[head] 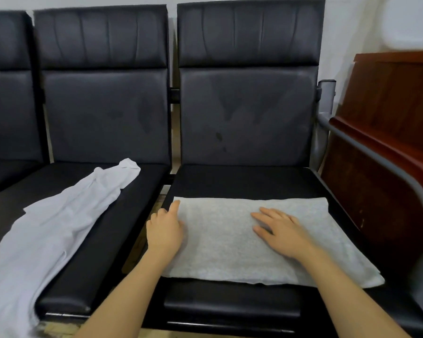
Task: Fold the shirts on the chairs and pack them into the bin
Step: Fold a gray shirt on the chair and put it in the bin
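A light grey shirt (220, 254) lies folded into a flat rectangle on the seat of the right black chair (244, 181). My right hand (281, 230) rests flat on its middle with the fingers spread. My left hand (165, 228) sits at the shirt's left edge; its index finger points along that edge and the other fingers are curled, holding nothing that I can see. A white shirt (47, 235) lies unfolded and rumpled across the seat of the middle chair (103, 215), hanging over the front edge. No bin is in view.
A third black chair (5, 118) stands at the far left. A grey metal armrest (366, 147) bounds the right chair, and a dark red wooden cabinet (388, 132) stands just beyond it. A narrow gap separates the two seats.
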A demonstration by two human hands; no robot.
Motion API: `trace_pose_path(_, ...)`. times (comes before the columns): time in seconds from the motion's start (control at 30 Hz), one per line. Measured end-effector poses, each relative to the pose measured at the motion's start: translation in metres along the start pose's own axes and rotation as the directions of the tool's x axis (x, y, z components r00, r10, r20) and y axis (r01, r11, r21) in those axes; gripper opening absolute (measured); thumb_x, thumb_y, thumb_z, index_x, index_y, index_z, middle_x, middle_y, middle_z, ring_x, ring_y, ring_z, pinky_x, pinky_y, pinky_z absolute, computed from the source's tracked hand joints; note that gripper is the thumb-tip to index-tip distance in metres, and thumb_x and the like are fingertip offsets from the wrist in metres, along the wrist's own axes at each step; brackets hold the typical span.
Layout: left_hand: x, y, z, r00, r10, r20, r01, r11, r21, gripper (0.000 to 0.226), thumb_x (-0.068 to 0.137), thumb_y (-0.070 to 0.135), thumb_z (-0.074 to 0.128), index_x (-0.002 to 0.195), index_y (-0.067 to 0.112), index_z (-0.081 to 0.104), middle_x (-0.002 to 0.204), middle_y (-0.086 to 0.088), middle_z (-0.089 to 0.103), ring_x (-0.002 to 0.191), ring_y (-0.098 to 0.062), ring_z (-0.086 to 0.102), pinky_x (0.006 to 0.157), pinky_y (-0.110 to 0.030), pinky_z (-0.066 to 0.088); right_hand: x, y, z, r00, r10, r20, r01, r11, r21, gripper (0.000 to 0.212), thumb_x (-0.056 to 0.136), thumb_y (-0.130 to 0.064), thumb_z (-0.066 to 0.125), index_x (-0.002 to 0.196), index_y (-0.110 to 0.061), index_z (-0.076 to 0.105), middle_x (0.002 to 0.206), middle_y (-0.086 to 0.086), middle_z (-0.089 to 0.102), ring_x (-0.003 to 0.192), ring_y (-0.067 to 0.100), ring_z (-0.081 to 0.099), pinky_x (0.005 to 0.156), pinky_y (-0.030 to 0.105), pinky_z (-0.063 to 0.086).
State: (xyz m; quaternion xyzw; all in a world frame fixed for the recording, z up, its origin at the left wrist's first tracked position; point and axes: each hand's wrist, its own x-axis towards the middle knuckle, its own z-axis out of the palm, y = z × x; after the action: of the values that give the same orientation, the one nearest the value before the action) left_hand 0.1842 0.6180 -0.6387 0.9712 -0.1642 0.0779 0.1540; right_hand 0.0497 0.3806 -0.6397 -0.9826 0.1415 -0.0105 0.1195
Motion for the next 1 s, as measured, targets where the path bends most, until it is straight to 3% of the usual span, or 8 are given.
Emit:
trace_pose_path(0.2, 0.003, -0.005, 0.0, 0.988, 0.144, -0.062, -0.147, 0.988, -0.051, 0.049, 0.095, 0.014, 0.042, 0.141, 0.028, 0.035, 0.107, -0.004, 0.055, 0.099, -0.023, 0.053, 0.091, -0.034, 0.035, 0.0, -0.015, 0.005, 0.999, -0.032, -0.024, 0.03, 0.997, -0.075, 0.05, 0.097, -0.058, 0.021, 0.146, -0.046, 0.023, 0.157, -0.017, 0.017, 0.144, 0.006, 0.013, 0.115, 0.03, 0.009)
trace_pose_path(0.3, 0.006, -0.009, -0.011, 0.983, 0.114, -0.147, -0.164, 0.905, -0.393, 0.045, 0.094, 0.007, 0.047, 0.136, 0.022, 0.045, 0.109, -0.007, 0.053, 0.091, -0.02, 0.053, 0.077, -0.027, 0.042, 0.002, -0.026, 0.008, 1.0, -0.014, -0.015, 0.013, 0.996, -0.089, 0.051, 0.098, -0.057, 0.018, 0.147, -0.045, 0.02, 0.158, -0.014, 0.015, 0.145, 0.008, 0.011, 0.117, 0.033, 0.008)
trace_pose_path(0.37, 0.006, -0.007, -0.017, 0.962, 0.115, -0.248, -0.233, 0.82, -0.523, 0.043, 0.092, 0.005, 0.053, 0.133, 0.018, 0.05, 0.104, -0.003, 0.053, 0.086, -0.013, 0.051, 0.075, -0.018, 0.039, 0.004, -0.038, 0.012, 1.0, -0.008, -0.018, 0.007, 0.996, -0.086, 0.051, 0.099, -0.056, 0.017, 0.148, -0.043, 0.019, 0.159, -0.012, 0.015, 0.146, 0.01, 0.011, 0.117, 0.034, 0.008)
trace_pose_path(0.5, -0.001, 0.006, -0.026, 0.888, 0.247, -0.388, -0.429, 0.749, -0.506, 0.042, 0.089, 0.004, 0.059, 0.129, 0.016, 0.055, 0.094, 0.005, 0.052, 0.086, -0.008, 0.053, 0.079, -0.012, 0.044, 0.006, -0.059, 0.022, 0.994, -0.017, -0.107, 0.012, 0.999, -0.05, 0.048, 0.1, -0.051, 0.023, 0.146, -0.039, 0.029, 0.155, -0.011, 0.024, 0.143, 0.01, 0.019, 0.114, 0.036, 0.013)
trace_pose_path(0.7, -0.016, 0.032, -0.037, 0.809, 0.313, -0.498, -0.563, 0.656, -0.503, 0.031, 0.088, 0.005, 0.06, 0.118, 0.011, 0.061, 0.1, 0.001, 0.061, 0.093, -0.014, 0.059, 0.085, -0.026, 0.048, 0.001, -0.049, 0.01, 0.979, -0.033, -0.202, 0.067, 0.984, 0.164, 0.035, 0.099, -0.034, 0.042, 0.132, -0.028, 0.053, 0.14, -0.011, 0.043, 0.128, 0.007, 0.039, 0.107, 0.029, 0.021)
trace_pose_path(0.9, -0.022, 0.089, -0.036, 0.785, 0.459, -0.417, -0.62, 0.581, -0.527, 0.031, 0.088, 0.005, 0.062, 0.119, 0.009, 0.062, 0.106, -0.005, 0.065, 0.097, -0.017, 0.06, 0.086, -0.031, 0.051, -0.025, 0.003, -0.016, 0.983, 0.037, -0.178, -0.045, 0.998, -0.041, 0.038, 0.098, -0.032, 0.042, 0.136, -0.033, 0.046, 0.145, -0.011, 0.036, 0.132, 0.009, 0.035, 0.108, 0.031, 0.021)
trace_pose_path(1.0, -0.024, 0.117, -0.031, 0.784, 0.467, -0.409, -0.618, 0.523, -0.587, 0.027, 0.09, 0.004, 0.06, 0.116, 0.009, 0.063, 0.105, -0.002, 0.064, 0.094, -0.009, 0.059, 0.084, -0.023, 0.05, -0.043, 0.023, -0.022, 0.987, 0.072, -0.144, -0.082, 0.995, -0.061, 0.039, 0.099, -0.035, 0.04, 0.138, -0.033, 0.043, 0.148, -0.01, 0.033, 0.134, 0.01, 0.033, 0.109, 0.033, 0.02)
